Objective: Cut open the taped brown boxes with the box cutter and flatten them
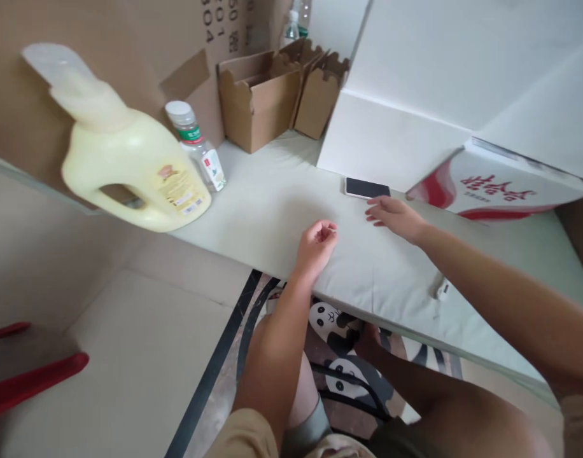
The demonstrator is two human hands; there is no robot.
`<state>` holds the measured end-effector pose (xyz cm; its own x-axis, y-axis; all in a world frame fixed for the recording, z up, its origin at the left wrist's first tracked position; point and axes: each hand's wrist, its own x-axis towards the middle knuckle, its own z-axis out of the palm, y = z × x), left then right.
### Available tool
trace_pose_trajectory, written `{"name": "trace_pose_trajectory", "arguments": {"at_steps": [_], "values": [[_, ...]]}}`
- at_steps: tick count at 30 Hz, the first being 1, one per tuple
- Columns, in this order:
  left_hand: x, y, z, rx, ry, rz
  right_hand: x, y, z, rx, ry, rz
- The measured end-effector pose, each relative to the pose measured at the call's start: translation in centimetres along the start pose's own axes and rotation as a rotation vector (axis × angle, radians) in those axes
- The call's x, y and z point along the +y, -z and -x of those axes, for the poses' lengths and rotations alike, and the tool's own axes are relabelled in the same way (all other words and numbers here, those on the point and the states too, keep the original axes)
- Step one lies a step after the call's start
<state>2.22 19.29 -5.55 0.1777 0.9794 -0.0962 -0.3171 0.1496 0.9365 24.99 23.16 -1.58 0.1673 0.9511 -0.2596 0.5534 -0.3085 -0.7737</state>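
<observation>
soft diffuse light | faint shadow on tabletop (258, 197) | wide-angle edge stretch | mild blur

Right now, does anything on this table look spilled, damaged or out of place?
Nothing looks spilled or damaged. The yellow jug stands close to the edge of the table, a bit exposed; its slant may just be the camera's view.

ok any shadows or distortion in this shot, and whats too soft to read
Head view: soft shadow on the table beyond the left hand; head view: yellow jug seemingly tilted by wide-angle distortion; head view: its label's fine print unreadable.
</observation>
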Motion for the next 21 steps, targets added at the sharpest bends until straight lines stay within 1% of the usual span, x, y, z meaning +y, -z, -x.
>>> {"name": "trace_pose_trajectory", "arguments": {"at_steps": [3,5,8,10,11,12,14,16,18,21], "values": [[0.3,1.3,-0.4,0.065,0.034,0.043,-5.4,-4.8,-5.2,-0.054,0.157,0.154],[0.5,1.7,-0.6,0.068,0.077,0.064,-9.1,-8.0,-8.0,-0.069,0.237,0.230],[0.9,2.2,-1.0,0.038,0.139,0.056,-14.5,-12.4,-10.6,-0.080,0.349,0.325],[1.0,2.6,-1.3,0.021,0.183,0.020,-17.8,-14.6,-11.7,-0.080,0.427,0.378],[1.1,2.7,-1.5,0.019,0.203,0.006,-19.2,-15.4,-12.2,-0.071,0.469,0.395],[1.1,2.9,-1.7,0.021,0.218,0.001,-20.6,-15.9,-12.6,-0.054,0.512,0.405],[1.0,3.1,-2.1,0.034,0.227,0.021,-23.0,-16.3,-13.6,0.000,0.580,0.434],[0.8,3.1,-2.4,0.051,0.217,0.052,-24.8,-16.0,-14.6,0.055,0.581,0.501],[0.6,2.9,-2.5,0.058,0.202,0.069,-25.7,-15.4,-15.4,0.095,0.523,0.619],[0.4,2.7,-2.5,0.045,0.192,0.062,-25.3,-14.3,-15.7,0.115,0.479,0.781]]}}
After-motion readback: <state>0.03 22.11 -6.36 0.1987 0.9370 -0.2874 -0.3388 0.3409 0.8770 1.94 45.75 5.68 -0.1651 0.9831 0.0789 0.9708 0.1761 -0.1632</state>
